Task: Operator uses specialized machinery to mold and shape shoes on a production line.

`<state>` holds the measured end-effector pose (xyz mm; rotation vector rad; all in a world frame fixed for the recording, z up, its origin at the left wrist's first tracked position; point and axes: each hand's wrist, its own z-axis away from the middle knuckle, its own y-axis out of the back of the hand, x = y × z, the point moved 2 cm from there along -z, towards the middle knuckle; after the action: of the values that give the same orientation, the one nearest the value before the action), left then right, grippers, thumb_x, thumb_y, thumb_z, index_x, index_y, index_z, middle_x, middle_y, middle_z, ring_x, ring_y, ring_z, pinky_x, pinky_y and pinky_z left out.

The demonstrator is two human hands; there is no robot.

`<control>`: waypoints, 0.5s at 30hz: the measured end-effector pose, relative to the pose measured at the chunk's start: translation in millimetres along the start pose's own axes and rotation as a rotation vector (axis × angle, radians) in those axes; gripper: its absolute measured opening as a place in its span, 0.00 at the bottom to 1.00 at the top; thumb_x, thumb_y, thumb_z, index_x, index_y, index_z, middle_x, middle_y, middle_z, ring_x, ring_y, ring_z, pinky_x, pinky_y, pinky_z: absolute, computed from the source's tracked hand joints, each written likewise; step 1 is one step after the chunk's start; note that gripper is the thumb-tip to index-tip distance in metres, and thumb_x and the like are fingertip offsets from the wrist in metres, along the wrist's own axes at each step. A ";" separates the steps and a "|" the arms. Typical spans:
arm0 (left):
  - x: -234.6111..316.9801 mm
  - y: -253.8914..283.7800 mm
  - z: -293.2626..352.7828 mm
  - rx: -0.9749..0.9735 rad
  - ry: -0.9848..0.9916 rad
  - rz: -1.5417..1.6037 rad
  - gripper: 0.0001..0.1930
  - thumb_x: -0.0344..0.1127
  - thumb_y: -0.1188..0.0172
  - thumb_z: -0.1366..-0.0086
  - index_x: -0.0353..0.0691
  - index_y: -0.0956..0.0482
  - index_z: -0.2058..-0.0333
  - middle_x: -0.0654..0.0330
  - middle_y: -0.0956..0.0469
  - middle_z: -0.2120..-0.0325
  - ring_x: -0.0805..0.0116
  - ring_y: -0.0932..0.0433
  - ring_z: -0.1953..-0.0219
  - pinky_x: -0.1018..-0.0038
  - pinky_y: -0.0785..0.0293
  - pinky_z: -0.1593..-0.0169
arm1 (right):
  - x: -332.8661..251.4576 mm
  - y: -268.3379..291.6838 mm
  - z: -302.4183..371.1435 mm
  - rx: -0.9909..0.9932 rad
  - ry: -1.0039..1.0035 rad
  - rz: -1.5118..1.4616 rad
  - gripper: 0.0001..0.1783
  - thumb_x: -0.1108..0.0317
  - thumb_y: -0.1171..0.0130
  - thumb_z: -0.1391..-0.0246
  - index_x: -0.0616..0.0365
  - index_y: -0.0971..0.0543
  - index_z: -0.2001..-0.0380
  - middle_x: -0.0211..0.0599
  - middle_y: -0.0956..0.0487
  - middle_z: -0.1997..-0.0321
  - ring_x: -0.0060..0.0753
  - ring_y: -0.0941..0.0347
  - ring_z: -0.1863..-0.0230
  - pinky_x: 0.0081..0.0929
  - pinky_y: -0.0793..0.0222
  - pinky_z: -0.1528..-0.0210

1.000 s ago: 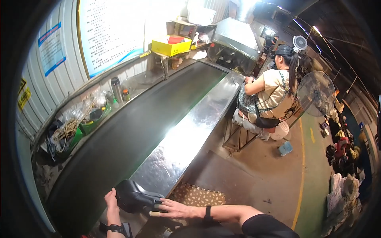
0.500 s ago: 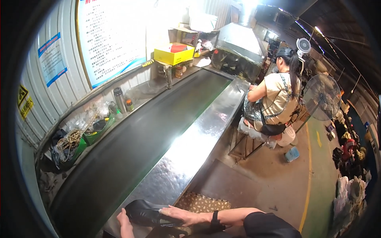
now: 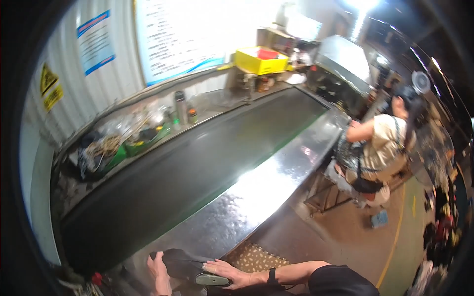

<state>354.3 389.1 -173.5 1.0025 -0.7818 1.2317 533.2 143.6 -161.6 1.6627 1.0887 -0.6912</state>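
One black piece (image 3: 181, 262) | left hand (image 3: 159, 272) holding | right hand (image 3: 231, 273) atop (grip unclear) | greenish oval (image 3: 212, 280) newly visible

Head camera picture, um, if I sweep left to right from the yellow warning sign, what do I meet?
Yellow warning sign, blue-edged notice, left hand, black item, right hand, metal hood, blue container on the floor.
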 end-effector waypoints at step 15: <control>41.4 282.9 244.1 0.657 -0.178 -0.145 0.30 0.49 0.31 0.51 0.31 0.20 0.53 0.45 0.17 0.62 0.55 0.18 0.59 0.63 0.25 0.53 | -172.0 -125.9 -104.5 -0.608 -0.438 -0.453 0.34 0.73 0.44 0.34 0.64 0.41 0.28 0.39 0.21 0.44 0.25 0.27 0.47 0.19 0.34 0.42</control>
<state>93.9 189.7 10.1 1.6897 -0.4229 1.3112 339.8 197.2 -34.9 0.7098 1.2017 -0.8529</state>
